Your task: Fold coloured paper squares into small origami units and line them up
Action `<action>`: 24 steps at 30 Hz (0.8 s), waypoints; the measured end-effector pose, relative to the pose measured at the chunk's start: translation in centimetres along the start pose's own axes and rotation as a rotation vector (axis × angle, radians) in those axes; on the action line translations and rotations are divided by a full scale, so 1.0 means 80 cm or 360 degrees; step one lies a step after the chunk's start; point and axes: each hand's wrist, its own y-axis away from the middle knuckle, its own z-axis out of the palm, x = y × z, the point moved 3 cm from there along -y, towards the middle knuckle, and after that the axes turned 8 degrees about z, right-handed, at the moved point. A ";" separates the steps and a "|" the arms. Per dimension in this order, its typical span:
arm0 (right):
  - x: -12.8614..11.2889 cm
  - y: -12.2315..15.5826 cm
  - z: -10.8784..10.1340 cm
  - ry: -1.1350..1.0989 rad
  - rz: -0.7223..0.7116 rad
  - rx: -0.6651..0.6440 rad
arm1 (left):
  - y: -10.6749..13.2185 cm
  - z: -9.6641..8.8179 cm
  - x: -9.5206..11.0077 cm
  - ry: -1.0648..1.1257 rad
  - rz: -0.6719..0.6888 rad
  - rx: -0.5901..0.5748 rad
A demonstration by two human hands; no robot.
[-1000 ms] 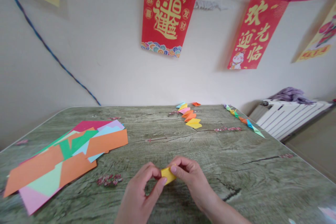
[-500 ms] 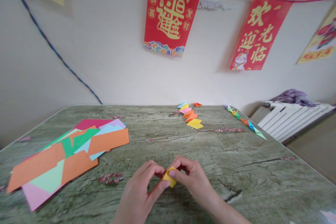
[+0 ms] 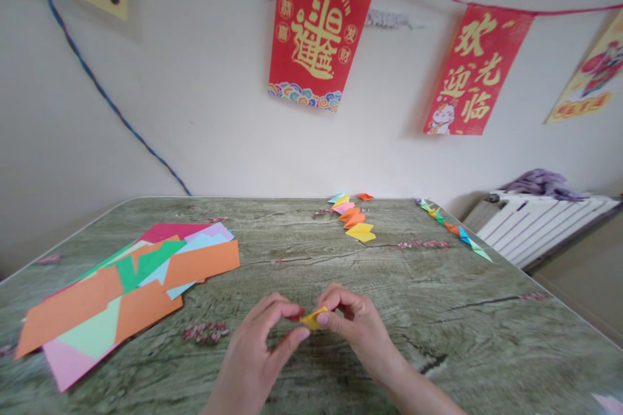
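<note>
Between my hands, just above the near part of the table, is a small folded piece of yellow paper (image 3: 314, 319), seen almost edge-on. My right hand (image 3: 354, 319) pinches its right end between thumb and fingers. On the other side, my left hand (image 3: 265, 337) is curved with its thumb apart from the fingers. Its index fingertip lies close by the left tip of the paper; whether they touch I cannot tell. The paper's underside is hidden.
Overlapping coloured paper sheets (image 3: 131, 292) lie at the left. Small folded paper pieces (image 3: 360, 232) form a row at the back middle. Another row of folded pieces (image 3: 452, 229) runs along the right edge. A white radiator (image 3: 549, 227) stands beyond the table.
The yellow paper has turned from showing its flat face to nearly edge-on. My left thumb has come off it and moved slightly left; my right hand keeps its pinch.
</note>
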 end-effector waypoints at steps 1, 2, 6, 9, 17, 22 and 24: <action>0.001 0.000 0.000 0.0001 -0.0010 0.0005 | 0.000 0.001 -0.001 -0.0003 0.0001 -0.0013; 0.001 0.000 0.001 0.0005 -0.0017 0.0007 | 0.000 0.002 0.000 -0.0015 0.0004 -0.0021; 0.003 0.001 0.002 0.0011 -0.0002 0.0016 | 0.000 0.005 0.006 -0.0112 0.0041 0.0005; 0.000 0.002 0.001 0.0084 -0.0007 0.0043 | -0.002 0.002 0.014 -0.0214 0.0132 0.0020; -0.014 0.002 -0.003 0.1374 -0.0872 -0.0181 | -0.013 0.002 -0.013 -0.0826 0.0687 -0.0257; 0.005 0.003 0.012 0.2188 -0.0942 -0.0325 | -0.007 0.010 -0.030 -0.0979 0.0718 -0.0354; 0.010 0.005 0.017 0.2356 -0.0871 -0.0384 | 0.001 0.011 -0.030 -0.1016 0.0780 -0.0428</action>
